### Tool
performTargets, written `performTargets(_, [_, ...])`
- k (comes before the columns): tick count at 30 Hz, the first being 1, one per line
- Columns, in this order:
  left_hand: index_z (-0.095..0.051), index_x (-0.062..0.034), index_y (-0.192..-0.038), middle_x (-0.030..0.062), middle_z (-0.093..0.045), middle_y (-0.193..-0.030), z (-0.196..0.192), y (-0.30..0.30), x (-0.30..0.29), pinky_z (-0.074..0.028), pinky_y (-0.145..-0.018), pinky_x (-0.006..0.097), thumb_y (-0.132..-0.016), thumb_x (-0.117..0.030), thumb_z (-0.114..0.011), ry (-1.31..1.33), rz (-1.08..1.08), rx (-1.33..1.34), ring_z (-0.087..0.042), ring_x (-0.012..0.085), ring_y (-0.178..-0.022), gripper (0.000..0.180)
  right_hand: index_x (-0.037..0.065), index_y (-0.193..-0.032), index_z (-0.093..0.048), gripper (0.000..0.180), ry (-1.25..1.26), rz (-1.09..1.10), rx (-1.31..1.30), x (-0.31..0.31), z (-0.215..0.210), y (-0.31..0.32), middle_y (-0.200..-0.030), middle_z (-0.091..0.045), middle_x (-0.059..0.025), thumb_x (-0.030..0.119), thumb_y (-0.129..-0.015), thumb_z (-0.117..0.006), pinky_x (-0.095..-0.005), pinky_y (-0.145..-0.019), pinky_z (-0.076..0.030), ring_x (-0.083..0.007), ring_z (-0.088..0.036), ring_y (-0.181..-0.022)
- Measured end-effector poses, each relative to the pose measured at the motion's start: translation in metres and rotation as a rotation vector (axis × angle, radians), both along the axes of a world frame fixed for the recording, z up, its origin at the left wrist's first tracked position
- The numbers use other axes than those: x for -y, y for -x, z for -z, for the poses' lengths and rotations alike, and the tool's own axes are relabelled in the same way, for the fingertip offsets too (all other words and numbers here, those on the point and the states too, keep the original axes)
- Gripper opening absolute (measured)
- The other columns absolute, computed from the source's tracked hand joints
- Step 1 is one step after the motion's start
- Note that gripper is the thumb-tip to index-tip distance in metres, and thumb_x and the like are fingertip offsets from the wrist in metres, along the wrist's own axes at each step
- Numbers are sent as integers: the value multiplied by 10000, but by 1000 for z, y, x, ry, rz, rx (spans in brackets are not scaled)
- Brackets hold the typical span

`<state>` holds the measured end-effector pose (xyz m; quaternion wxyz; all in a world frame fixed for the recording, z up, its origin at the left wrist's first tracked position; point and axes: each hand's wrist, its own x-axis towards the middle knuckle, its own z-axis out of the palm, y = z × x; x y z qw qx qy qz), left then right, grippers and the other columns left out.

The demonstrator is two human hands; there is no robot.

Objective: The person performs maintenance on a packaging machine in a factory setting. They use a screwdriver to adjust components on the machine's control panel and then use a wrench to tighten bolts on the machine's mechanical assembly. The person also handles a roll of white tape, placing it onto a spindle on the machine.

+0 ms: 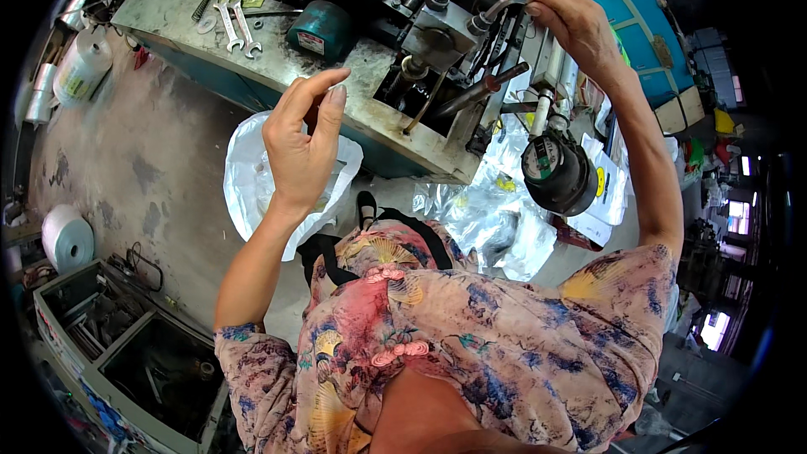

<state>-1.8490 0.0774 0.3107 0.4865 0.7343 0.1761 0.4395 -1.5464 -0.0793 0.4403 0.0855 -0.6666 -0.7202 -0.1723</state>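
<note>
My right hand (572, 25) grips the end of a bent silver hex key (503, 7) between thumb and fingers. The key's other end meets a round bolt fitting on the side of a metal block (440, 40), which is part of a machine. Raised in front of the bench edge, my left hand (307, 139) holds nothing, its thumb and fingers apart. Beyond its fingertips a green cylindrical motor-like part (321, 31) sits on the bench (202, 59). Two open-end wrenches (229, 27) lie further left on the bench, beside a spring (201, 7) and a washer (207, 25).
A white plastic bag (244, 176) stands on the floor below my left hand. Crumpled silver film (504, 227) spreads below the machine. A black round motor (559, 175) hangs near my right forearm. Film rolls (67, 235) and an open metal drawer unit (92, 286) are at the left.
</note>
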Motion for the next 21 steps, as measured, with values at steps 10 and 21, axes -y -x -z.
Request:
performTargets(10, [-673,-16,-1071,20,-604,-810,7,38,-50,-400,-585,213,-939,-93,-602,78,167,-32,-487,63,-662,168,23,-1083,-587,222,77,181,54,2,-10,33,-871,-585,-133,200,-949,-571,-377,-685,-461,-301,-577,-772])
performTargets(21, [-674,-15,-1090,-8,-601,-805,-1,72,-93,-392,-592,195,-953,-123,-583,215,430,-160,-490,43,-663,197,48,-938,-501,267,169,570,-417,17,-4,65,-632,-440,-73,296,-1028,-459,-345,-573,-389,-173,-419,-583])
